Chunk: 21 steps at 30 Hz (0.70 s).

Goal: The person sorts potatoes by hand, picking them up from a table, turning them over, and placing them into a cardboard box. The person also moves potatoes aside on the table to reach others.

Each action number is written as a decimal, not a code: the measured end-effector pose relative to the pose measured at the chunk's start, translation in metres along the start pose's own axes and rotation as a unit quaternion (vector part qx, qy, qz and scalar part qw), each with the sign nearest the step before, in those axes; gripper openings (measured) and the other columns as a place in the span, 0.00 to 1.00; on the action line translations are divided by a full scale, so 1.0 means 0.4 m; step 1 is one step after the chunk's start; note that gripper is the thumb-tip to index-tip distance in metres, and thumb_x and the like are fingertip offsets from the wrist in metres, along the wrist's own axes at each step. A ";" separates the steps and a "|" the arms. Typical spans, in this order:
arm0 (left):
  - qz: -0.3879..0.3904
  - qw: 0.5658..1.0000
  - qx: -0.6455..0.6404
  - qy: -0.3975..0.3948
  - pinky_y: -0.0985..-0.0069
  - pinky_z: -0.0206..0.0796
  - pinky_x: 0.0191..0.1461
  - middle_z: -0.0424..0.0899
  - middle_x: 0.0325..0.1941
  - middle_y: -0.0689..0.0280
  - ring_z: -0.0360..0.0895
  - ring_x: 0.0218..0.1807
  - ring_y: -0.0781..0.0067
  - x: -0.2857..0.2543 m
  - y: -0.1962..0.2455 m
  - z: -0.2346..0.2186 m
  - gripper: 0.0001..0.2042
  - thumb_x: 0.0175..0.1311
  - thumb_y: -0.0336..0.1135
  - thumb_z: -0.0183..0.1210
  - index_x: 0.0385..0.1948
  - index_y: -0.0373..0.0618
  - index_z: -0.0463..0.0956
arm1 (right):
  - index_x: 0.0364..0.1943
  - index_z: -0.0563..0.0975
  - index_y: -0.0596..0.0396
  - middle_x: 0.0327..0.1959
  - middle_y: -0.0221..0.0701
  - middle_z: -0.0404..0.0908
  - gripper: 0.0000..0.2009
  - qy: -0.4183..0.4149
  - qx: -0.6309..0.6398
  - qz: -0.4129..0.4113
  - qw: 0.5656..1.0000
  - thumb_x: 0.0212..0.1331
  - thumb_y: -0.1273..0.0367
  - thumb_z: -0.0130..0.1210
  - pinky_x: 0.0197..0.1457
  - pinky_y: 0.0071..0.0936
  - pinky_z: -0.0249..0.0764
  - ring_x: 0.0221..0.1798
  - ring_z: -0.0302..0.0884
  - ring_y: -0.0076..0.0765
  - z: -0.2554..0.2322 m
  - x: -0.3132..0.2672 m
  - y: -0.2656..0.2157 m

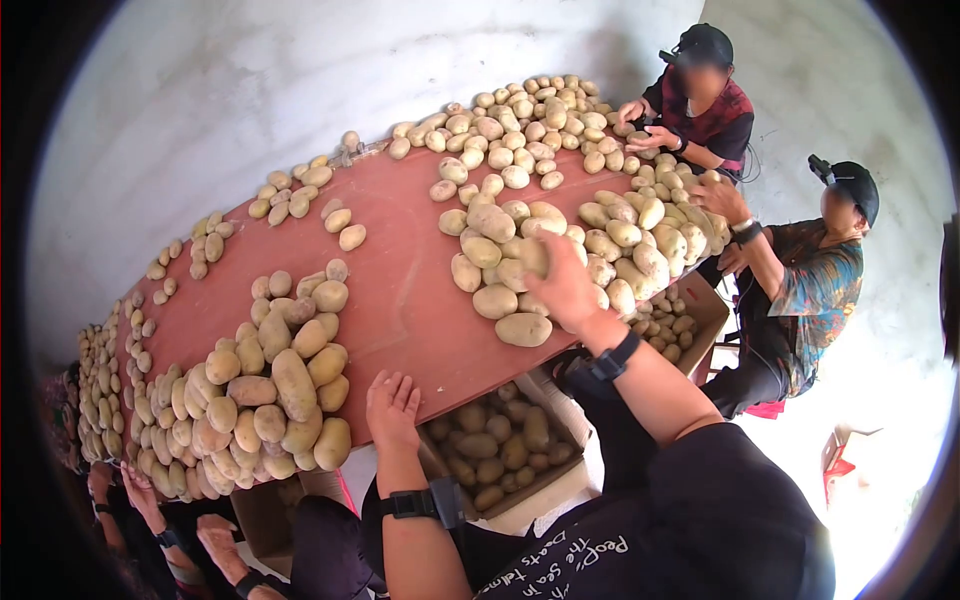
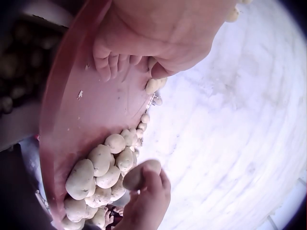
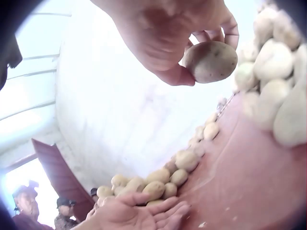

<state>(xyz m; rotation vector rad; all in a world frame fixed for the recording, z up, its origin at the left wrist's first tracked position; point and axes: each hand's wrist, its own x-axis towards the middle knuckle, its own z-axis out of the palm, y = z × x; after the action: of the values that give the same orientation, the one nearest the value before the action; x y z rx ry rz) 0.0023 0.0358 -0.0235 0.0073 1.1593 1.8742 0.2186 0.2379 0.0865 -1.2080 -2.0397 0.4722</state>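
Observation:
In the head view my right hand (image 1: pixel 566 285) is over the near pile of potatoes (image 1: pixel 495 222). Thumb and fingers pinch a single potato (image 3: pixel 211 61), pale with small dark eyes, seen clearly in the right wrist view. My left hand (image 1: pixel 392 408) is by the near edge of the red table (image 1: pixel 400 300), holding nothing, its fingers loosely extended. The right wrist view shows that left palm turned partly up, in front of some potatoes (image 3: pixel 158 188). To its left lies another large heap of potatoes (image 1: pixel 270 400).
Below the table edge stand a box of potatoes (image 1: pixel 575 430) and another box (image 1: pixel 715 310) farther right. Two people in caps work at the right end, one near a potato pile (image 1: pixel 540 115) by the wall. Other people's hands (image 1: pixel 145 500) show at lower left.

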 end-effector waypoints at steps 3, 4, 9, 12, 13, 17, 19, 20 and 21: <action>0.001 1.000 0.006 0.008 0.69 0.68 0.53 0.69 0.57 0.54 0.71 0.56 0.59 -0.003 -0.001 0.004 0.23 0.63 0.35 0.50 0.59 0.39 0.60 | 0.55 0.66 0.60 0.52 0.51 0.68 0.28 0.038 -0.028 0.060 0.997 0.49 0.65 0.60 0.60 0.40 0.66 0.55 0.67 0.55 -0.056 0.012 0.109; 0.001 1.000 0.007 0.004 0.68 0.68 0.53 0.69 0.57 0.53 0.71 0.56 0.59 -0.007 -0.001 0.005 0.23 0.63 0.35 0.50 0.59 0.38 0.60 | 0.56 0.66 0.59 0.53 0.51 0.68 0.28 0.050 -0.047 0.074 0.995 0.50 0.64 0.59 0.60 0.40 0.65 0.56 0.67 0.55 -0.066 0.010 0.129; -0.001 1.000 0.011 -0.006 0.68 0.68 0.53 0.70 0.56 0.55 0.72 0.55 0.60 -0.003 -0.004 0.009 0.22 0.64 0.35 0.51 0.59 0.39 0.60 | 0.55 0.70 0.57 0.53 0.52 0.69 0.25 -0.033 -0.127 0.120 0.984 0.55 0.60 0.54 0.62 0.46 0.63 0.58 0.66 0.56 -0.039 0.001 0.237; 0.021 0.998 -0.017 -0.053 0.68 0.68 0.53 0.71 0.55 0.56 0.72 0.55 0.60 0.014 -0.034 -0.022 0.21 0.64 0.35 0.51 0.58 0.40 0.61 | 0.56 0.70 0.57 0.54 0.52 0.69 0.25 -0.051 -0.157 0.067 0.984 0.55 0.60 0.55 0.62 0.46 0.62 0.58 0.65 0.58 -0.028 0.012 0.290; 0.010 0.999 -0.012 -0.036 0.67 0.68 0.53 0.71 0.54 0.57 0.71 0.55 0.61 0.003 -0.026 -0.010 0.21 0.65 0.35 0.50 0.58 0.41 0.61 | 0.55 0.70 0.57 0.54 0.51 0.69 0.25 -0.031 -0.177 0.051 0.982 0.54 0.61 0.55 0.62 0.45 0.62 0.58 0.65 0.58 -0.024 0.014 0.296; -0.013 1.000 -0.005 -0.001 0.67 0.67 0.53 0.70 0.54 0.59 0.70 0.55 0.63 -0.008 -0.009 0.018 0.21 0.64 0.35 0.51 0.59 0.42 0.60 | 0.49 0.74 0.57 0.47 0.44 0.75 0.19 0.097 -0.201 -0.092 0.970 0.51 0.66 0.57 0.60 0.43 0.64 0.53 0.69 0.55 0.008 0.021 0.136; -0.015 1.000 -0.007 0.013 0.67 0.67 0.53 0.69 0.53 0.60 0.70 0.55 0.64 -0.015 -0.001 0.029 0.22 0.64 0.34 0.52 0.59 0.43 0.59 | 0.46 0.75 0.57 0.47 0.43 0.75 0.18 0.025 -0.087 -0.133 0.987 0.51 0.66 0.57 0.59 0.41 0.66 0.53 0.70 0.53 0.039 0.033 0.018; -0.018 1.000 -0.008 0.017 0.67 0.67 0.53 0.69 0.53 0.61 0.70 0.55 0.64 -0.018 0.004 0.035 0.23 0.63 0.34 0.52 0.59 0.43 0.59 | 0.45 0.75 0.57 0.47 0.43 0.74 0.17 -0.010 -0.031 -0.151 0.988 0.51 0.66 0.57 0.58 0.40 0.67 0.52 0.70 0.52 0.068 0.039 -0.033; -0.018 1.000 -0.016 0.019 0.67 0.66 0.53 0.69 0.53 0.61 0.70 0.54 0.65 -0.021 0.009 0.040 0.23 0.63 0.34 0.52 0.59 0.43 0.59 | 0.44 0.76 0.57 0.47 0.43 0.74 0.16 -0.067 0.002 -0.172 0.983 0.51 0.66 0.57 0.57 0.40 0.67 0.52 0.71 0.51 0.114 0.049 -0.076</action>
<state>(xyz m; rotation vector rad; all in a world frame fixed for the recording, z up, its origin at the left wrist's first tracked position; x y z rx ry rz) 0.0116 0.0408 -0.0086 -0.0666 1.1478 1.8685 0.1606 0.2419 0.0819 -0.8121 -2.3028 0.3966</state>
